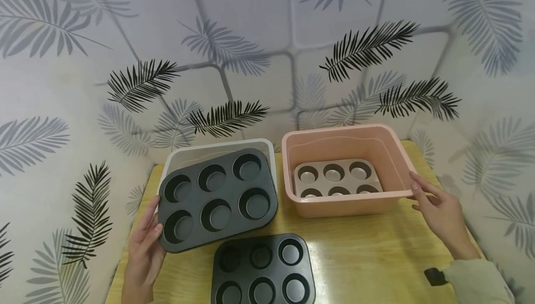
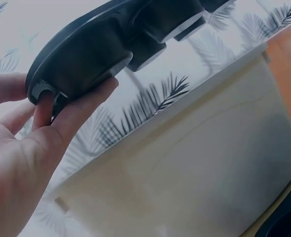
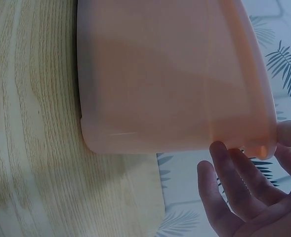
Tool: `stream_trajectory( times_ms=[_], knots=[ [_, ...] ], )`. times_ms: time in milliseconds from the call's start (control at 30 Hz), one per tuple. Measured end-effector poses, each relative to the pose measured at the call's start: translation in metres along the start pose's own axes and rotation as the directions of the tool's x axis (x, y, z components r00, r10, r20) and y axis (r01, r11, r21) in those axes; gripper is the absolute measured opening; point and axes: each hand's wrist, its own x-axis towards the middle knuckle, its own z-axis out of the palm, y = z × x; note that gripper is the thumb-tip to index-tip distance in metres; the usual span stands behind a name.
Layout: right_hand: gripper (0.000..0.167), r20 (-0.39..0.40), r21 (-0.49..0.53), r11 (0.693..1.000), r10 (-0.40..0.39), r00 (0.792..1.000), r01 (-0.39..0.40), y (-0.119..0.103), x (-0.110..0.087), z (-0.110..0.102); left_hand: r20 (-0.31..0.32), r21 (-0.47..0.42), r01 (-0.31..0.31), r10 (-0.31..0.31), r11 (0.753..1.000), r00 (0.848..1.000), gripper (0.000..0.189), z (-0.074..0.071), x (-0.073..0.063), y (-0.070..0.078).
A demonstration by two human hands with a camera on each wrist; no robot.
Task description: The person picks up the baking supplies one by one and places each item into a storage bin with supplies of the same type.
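My left hand (image 1: 144, 243) grips the left edge of a dark six-cup muffin pan (image 1: 234, 190), thumb on top and fingers underneath. Tilted, the pan overlaps a white bin (image 1: 267, 148) in the head view; the left wrist view shows it raised above that bin's rim. At the right, my right hand (image 1: 440, 211) pinches the near right rim corner of a pink bin (image 1: 342, 205). Inside the pink bin lies a light-coloured muffin pan (image 1: 326, 182), its near cups partly hidden by the front wall. A second dark muffin pan (image 1: 262, 276) rests on the table at the front, cut off by the frame.
Both bins stand side by side at the back of the wooden table (image 1: 368, 253). Right behind them is a wall with leaf-patterned covering (image 1: 259, 86), which also runs along both sides.
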Motion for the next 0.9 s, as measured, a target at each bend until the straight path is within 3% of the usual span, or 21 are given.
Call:
stream_trajectory(
  times_ms=[433, 567, 800, 900],
  knots=[
    [0.052, 0.009, 0.009, 1.0, -0.002, 1.0, 0.002, 0.005, -0.001, -0.001, 0.01, 0.077, 0.02, -0.021, 0.997, 1.0, 0.066, 0.01, 0.033, -0.024],
    [0.052, 0.007, 0.021, 1.0, 0.0, 1.0, 0.0, 0.004, -0.001, 0.0, 0.022, 0.057, 0.029, -0.03, 0.998, 0.999, 0.067, 0.014, 0.042, -0.03],
    [0.051, -0.009, 0.026, 1.0, 0.0, 1.0, 0.0, 0.005, -0.001, 0.001, -0.024, 0.143, 0.064, -0.061, 0.988, 0.998, 0.067, 0.023, 0.059, -0.039],
    [0.051, -0.011, 0.03, 1.0, 0.004, 1.0, -0.004, 0.006, -0.001, 0.001, -0.012, 0.122, 0.076, -0.075, 0.99, 0.997, 0.067, 0.029, 0.067, -0.042]
  ],
)
